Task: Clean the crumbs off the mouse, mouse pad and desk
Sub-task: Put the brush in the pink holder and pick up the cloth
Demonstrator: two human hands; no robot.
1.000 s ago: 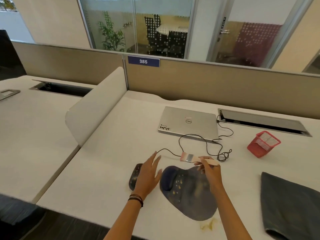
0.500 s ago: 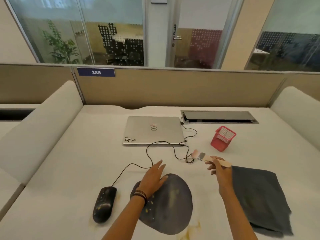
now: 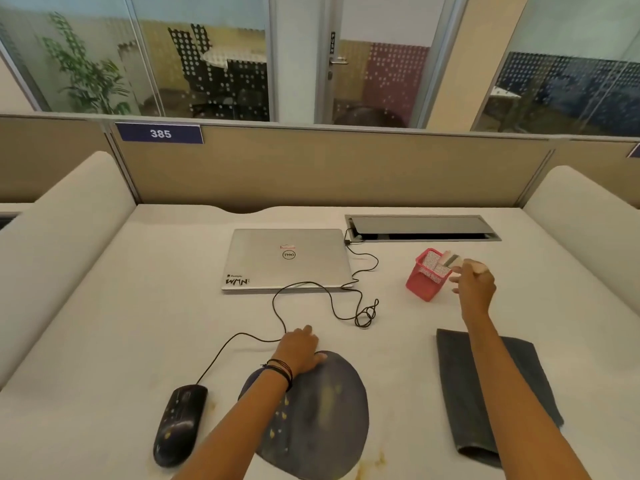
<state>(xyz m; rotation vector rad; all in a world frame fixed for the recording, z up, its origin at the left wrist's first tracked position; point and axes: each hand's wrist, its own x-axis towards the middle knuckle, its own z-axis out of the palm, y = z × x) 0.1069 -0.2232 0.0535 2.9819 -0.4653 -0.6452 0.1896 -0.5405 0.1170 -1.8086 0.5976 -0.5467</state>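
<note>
A dark oval mouse pad (image 3: 322, 417) with yellow crumbs lies at the desk's near edge. My left hand (image 3: 300, 348) rests flat on its far rim. A black wired mouse (image 3: 180, 422), also speckled with crumbs, sits left of the pad. My right hand (image 3: 474, 289) holds a small brush (image 3: 452, 260) by its wooden handle, bristles at the mouth of a red mesh holder (image 3: 427, 276). Yellowish crumbs and smears (image 3: 375, 460) mark the white desk (image 3: 138, 306) by the pad's near right edge.
A closed silver laptop (image 3: 285, 259) lies at the desk's middle, with the mouse cable (image 3: 332, 303) looping in front of it. A folded dark grey cloth (image 3: 485, 393) lies at the right under my forearm. A cable hatch (image 3: 422, 228) sits at the back. Padded dividers flank both sides.
My right hand has carried the brush from above the pad away to the right, up to the red holder. My left hand stayed at the pad's far rim while my view swung right.
</note>
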